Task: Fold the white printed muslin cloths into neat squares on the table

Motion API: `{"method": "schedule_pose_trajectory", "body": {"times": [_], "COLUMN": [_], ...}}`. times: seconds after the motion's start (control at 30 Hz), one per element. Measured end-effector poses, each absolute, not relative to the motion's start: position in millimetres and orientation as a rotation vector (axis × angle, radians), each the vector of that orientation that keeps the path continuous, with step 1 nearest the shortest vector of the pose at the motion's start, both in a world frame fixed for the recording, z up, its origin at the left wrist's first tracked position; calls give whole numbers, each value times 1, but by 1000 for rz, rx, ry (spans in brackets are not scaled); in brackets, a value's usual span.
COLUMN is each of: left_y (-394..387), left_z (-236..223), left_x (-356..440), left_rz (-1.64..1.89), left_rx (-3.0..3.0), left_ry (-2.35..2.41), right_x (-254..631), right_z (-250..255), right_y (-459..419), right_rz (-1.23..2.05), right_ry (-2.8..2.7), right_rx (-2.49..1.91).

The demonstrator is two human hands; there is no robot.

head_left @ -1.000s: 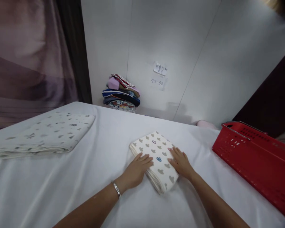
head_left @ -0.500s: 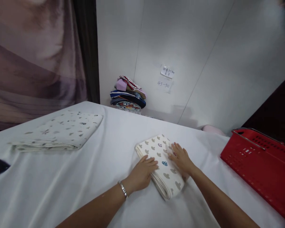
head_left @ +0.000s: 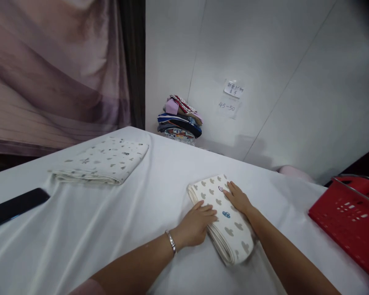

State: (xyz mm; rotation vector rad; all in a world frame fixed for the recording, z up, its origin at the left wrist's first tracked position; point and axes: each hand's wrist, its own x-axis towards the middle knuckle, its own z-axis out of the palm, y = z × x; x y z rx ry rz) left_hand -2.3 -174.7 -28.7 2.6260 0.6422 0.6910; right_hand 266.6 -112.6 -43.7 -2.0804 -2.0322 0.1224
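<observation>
A cream cloth [head_left: 224,224] with grey mushroom-like prints and a few coloured ones lies on the white-covered table, folded into a thick, narrow bundle. Its stacked layers show along the left and near edges. My left hand [head_left: 197,224], with a silver bracelet at the wrist, rests on the bundle's left edge, fingers extended over the top. Fingers spread, my right hand [head_left: 238,199] lies flat on the upper right part of the same cloth. Part of the cloth's right edge is hidden by the right hand and forearm.
Another folded printed cloth [head_left: 103,162] lies at the table's left, beyond a dark phone-like slab [head_left: 17,208]. A red basket [head_left: 347,221] stands at the right. Behind the far edge are stacked fabrics [head_left: 180,119] against the wall, with paper notes [head_left: 232,100] beside them.
The view has swung left, bringing more of the dark slab into sight. My right hand has slid slightly up along the folded cloth; my left hand stays on its left edge.
</observation>
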Motion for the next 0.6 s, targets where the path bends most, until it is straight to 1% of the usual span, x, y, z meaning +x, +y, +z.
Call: {"method": "schedule_pose_trajectory", "body": {"times": [0.1,0.2,0.4,0.5,0.6], "left_y": [-175,-175,-165,-158,-155], "left_z": [-29,-29,-31,-32,-30], "left_x": [-2,-3,-10,-13,-14], "left_rz": [703,717,725,707,653], "left_rx": [2621,2616,2620,2544,2439], "left_ry": [646,637,657,706,730], "right_x": [276,282,286,292,292], "right_z": [-36,-30,-33,-33,-24], "right_y": [-109,-112,-150,-177,-198], "right_rz": [189,158,141,125,17], "right_ry": [-1973,-1923,-1873,-2023,-2166], "right_rx": [-2132,-2226,-2396,-2402,-2363]}}
